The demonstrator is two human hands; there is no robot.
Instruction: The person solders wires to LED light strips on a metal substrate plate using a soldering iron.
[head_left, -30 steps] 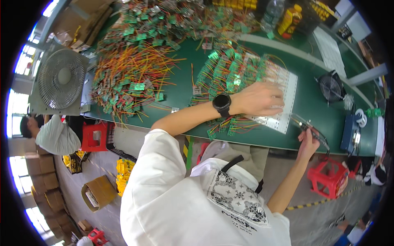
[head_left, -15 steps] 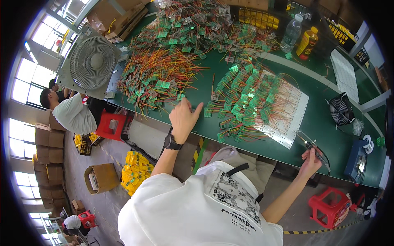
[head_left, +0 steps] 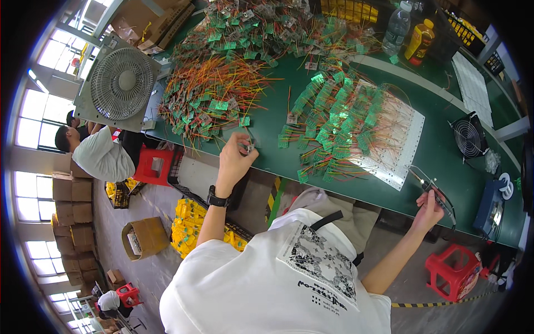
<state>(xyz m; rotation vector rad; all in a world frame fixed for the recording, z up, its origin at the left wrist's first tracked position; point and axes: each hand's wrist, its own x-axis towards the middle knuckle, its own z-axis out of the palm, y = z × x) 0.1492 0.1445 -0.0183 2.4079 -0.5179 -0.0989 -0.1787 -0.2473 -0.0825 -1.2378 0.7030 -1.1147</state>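
Note:
My left hand [head_left: 235, 160], a dark watch on its wrist, is closed at the table's near edge. Between its thumb and fingers shows a small grey piece [head_left: 248, 148], too small to make out fully. Just beyond it lies a heap of small green circuit boards with orange and red wires [head_left: 214, 106]. To the right, my right hand [head_left: 429, 210] grips a soldering iron [head_left: 428, 185] with a thin curved metal guide and a cable. Its tip points toward rows of green wired boards [head_left: 339, 122], which lie partly on a white perforated plate [head_left: 409, 139].
A larger wired-board pile [head_left: 250, 28] fills the far side. A fan [head_left: 123, 83] stands at left, a small black fan [head_left: 468, 136] and a blue soldering station [head_left: 489, 209] at right. Two bottles [head_left: 418, 43] stand at the back. Red stools [head_left: 453, 273] and seated people are around.
My left hand has drawn back from the heap's edge, and its spread fingers have closed on a small grey piece. My right hand still holds the soldering iron. The whole view has shifted slightly.

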